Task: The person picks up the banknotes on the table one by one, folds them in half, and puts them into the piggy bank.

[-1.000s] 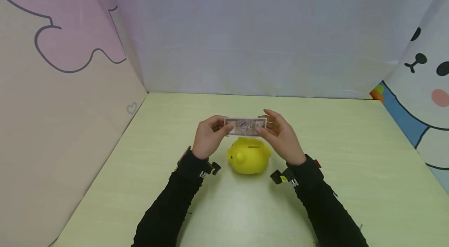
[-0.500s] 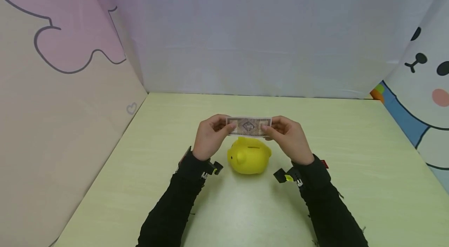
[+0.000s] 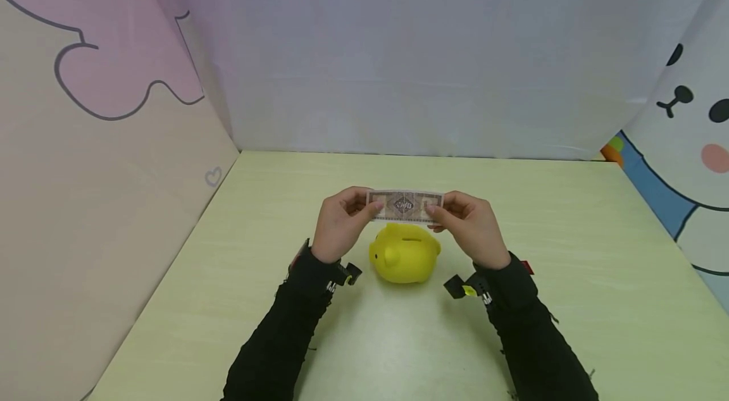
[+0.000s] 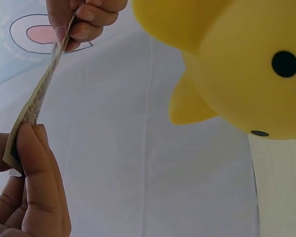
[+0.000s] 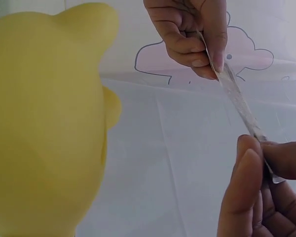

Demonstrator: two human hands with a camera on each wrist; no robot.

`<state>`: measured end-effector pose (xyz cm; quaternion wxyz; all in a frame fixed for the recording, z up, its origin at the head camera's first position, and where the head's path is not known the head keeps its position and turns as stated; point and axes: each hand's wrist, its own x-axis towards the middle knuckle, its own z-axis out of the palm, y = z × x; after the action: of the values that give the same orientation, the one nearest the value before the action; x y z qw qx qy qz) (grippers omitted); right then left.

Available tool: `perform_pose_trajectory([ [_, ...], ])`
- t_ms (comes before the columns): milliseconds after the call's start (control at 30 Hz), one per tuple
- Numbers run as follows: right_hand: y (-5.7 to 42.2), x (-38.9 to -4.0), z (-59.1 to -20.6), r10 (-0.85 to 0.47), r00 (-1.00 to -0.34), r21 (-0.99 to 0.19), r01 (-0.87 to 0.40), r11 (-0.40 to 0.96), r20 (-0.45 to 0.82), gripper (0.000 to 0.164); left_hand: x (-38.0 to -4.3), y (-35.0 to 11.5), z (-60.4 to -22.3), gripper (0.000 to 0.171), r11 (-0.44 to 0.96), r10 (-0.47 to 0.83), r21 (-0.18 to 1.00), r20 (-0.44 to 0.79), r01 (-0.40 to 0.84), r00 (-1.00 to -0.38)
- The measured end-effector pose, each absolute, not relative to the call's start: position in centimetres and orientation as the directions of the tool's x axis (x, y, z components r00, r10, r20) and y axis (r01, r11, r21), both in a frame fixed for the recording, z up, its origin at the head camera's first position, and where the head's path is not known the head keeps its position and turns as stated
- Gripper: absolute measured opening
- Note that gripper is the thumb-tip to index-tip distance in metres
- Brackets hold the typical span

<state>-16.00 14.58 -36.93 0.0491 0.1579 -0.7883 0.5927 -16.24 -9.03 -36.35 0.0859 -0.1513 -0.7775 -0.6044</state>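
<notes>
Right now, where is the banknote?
In the head view, the banknote is near the centre, pinched by the left hand and right hand, just above the yellow piggy bank.

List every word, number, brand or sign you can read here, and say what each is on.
No text can be read with certainty.
Banknote: printing in the middle, too small and blurred to read.
By the left cuff: white marks, too small to read.
By the right cuff: white marks, too small to read.
Yellow piggy bank: no text visible.

Place: screened-off table point(image 3: 569, 249) (room type unclear) | Signs: white backdrop point(image 3: 421, 59), cartoon-printed side panels point(image 3: 102, 186)
</notes>
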Motion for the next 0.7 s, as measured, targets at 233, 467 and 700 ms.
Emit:
perform_pose_trajectory([
  [233,14.21,-15.97,-36.95,-0.162,-0.946,-0.919,-0.313,0.241,0.280,0.016,-15.97,-9.17,-36.13,0.017,0.200,0.136,0.921,0.312,0.334,-0.940],
  [467,14.14,-15.95,-36.90,-0.147,-0.949,-0.919,-0.308,0.244,0.279,0.016,-16.01,-9.34,-36.16,0.018,0.195,0.151,0.921,0.311,0.337,-0.938],
  [700,14.21,-15.82,-36.80,-0.147,-0.949,-0.920,-0.309,0.241,0.280,0.015,-15.40,-9.19,-35.60,0.021,0.184,0.174,0.927,0.296,0.326,-0.939],
])
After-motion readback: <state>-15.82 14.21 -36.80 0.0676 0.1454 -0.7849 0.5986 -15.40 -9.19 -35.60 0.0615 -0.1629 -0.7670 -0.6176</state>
